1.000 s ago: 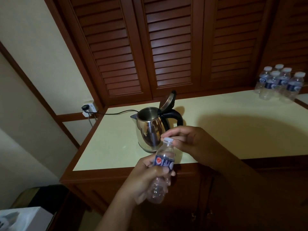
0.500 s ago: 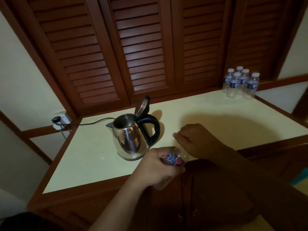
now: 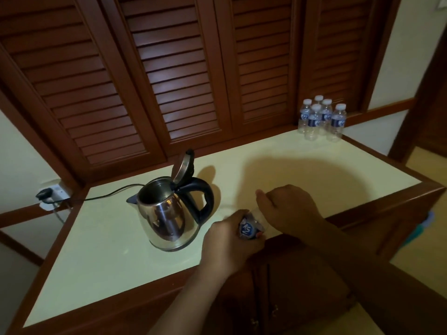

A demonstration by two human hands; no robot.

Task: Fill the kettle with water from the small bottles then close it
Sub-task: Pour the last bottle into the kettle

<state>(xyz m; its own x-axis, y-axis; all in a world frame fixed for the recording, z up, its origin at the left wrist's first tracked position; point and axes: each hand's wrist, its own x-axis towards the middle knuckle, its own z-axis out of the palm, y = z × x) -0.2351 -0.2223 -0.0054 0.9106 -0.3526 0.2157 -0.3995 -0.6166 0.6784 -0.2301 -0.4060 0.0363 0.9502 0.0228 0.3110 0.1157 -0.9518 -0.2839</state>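
A steel kettle (image 3: 167,218) with a black handle stands on the cream countertop (image 3: 104,240), its lid tipped up. Just right of it, near the counter's front edge, my left hand (image 3: 225,245) grips a small water bottle (image 3: 250,228) with a blue label. My right hand (image 3: 290,209) is curled over the bottle's top end, which it hides, so the cap cannot be seen. Several more small bottles (image 3: 321,120) with white caps stand together at the back right corner.
Dark louvered wooden doors (image 3: 193,76) rise behind the counter. The kettle's cord (image 3: 108,193) runs left to a wall socket (image 3: 49,195). Wooden cabinet doors (image 3: 278,298) sit below the counter's front edge.
The view has swung right and pulled back. The bottle, held upright in front of the kettle a second ago, has come down to the counter's front edge, tilted, with both hands still on it.
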